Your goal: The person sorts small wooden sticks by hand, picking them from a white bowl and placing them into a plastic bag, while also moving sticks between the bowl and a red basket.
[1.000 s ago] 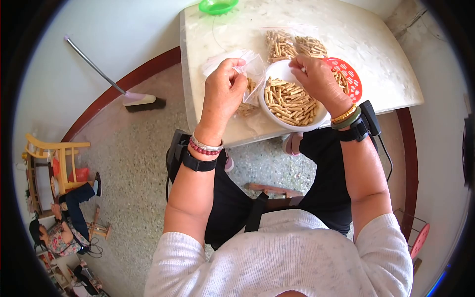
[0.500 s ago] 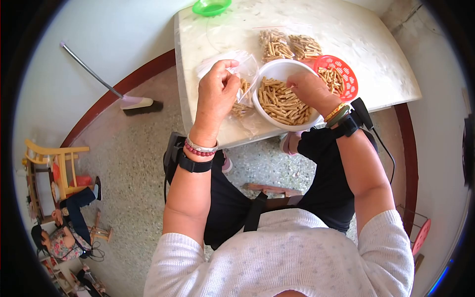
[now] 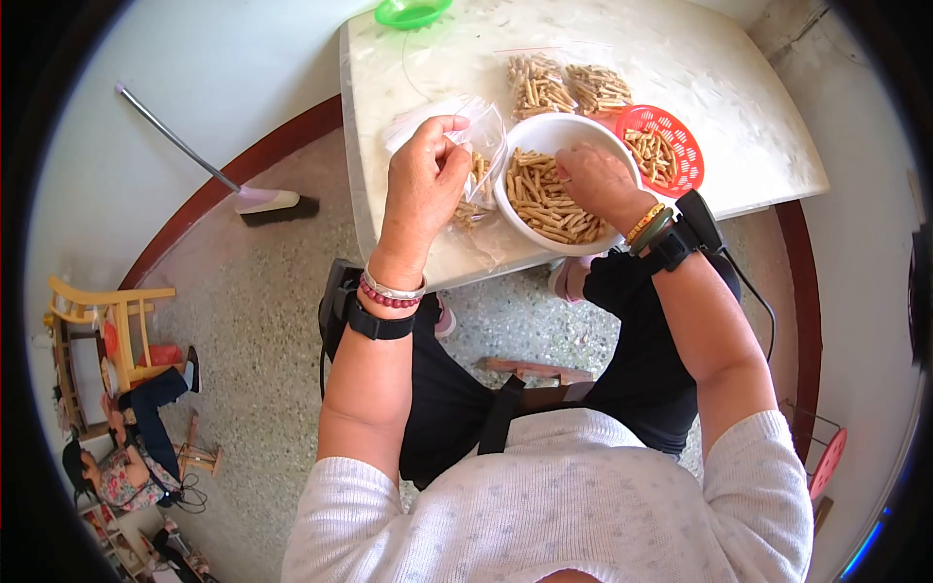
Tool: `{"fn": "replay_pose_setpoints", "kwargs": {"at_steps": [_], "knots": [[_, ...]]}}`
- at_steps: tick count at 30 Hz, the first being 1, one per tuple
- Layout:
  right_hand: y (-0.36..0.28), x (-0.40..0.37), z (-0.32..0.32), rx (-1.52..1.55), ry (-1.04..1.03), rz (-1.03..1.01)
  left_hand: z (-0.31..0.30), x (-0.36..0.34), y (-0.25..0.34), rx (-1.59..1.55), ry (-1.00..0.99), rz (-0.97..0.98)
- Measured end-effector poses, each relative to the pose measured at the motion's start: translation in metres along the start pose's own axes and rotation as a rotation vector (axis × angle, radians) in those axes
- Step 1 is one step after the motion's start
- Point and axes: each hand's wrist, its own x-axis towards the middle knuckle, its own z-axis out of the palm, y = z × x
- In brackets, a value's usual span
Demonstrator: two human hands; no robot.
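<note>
My left hand [image 3: 425, 180] is closed in a pinch at the upper edge of a clear plastic bag [image 3: 498, 155], which has some short tan sticks in its lower part. To its right stands a white bowl [image 3: 525, 228] partly filled with the same short tan sticks [image 3: 549, 199]. Over the right side of this bowl, inside its rim, is my right hand [image 3: 604, 183], with its fingers curled together. Whatever those fingers hold is hidden from me.
Two filled clear bags of sticks, a left one [image 3: 539, 87] and a right one [image 3: 598, 89], lie behind the bowl. A red basket [image 3: 693, 165] with sticks is at right, a green bowl [image 3: 413, 14] at the far edge. A broom [image 3: 272, 202] and a seated person [image 3: 136, 476] are at left.
My right hand has shifted slightly within the bowl, its wrist a little lower. My left hand keeps its pinch on the bag, nearly unmoved.
</note>
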Motion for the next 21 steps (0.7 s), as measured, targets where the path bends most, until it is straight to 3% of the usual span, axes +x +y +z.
{"fn": "replay_pose_setpoints", "kwargs": {"at_steps": [10,14,17,19,20,21], "knots": [[-0.007,0.000,-0.012,-0.050,-0.127,-0.012,0.000,0.000,0.000,0.003,-0.002,-0.007],[-0.003,0.000,-0.007,0.018,-0.049,-0.071,-0.001,0.001,0.001,0.037,0.008,0.022],[-0.006,0.000,-0.021,0.172,-0.001,-0.084,-0.002,0.000,0.000,-0.017,0.014,0.012],[-0.012,0.000,-0.036,0.640,-0.064,0.003,-0.003,0.000,0.003,0.032,0.063,0.076],[-0.014,0.000,-0.039,0.637,-0.063,-0.002,-0.001,0.000,0.004,0.031,0.068,0.079],[-0.019,-0.002,-0.043,0.874,-0.055,-0.022,0.001,0.000,0.004,0.039,0.156,0.149]]}}
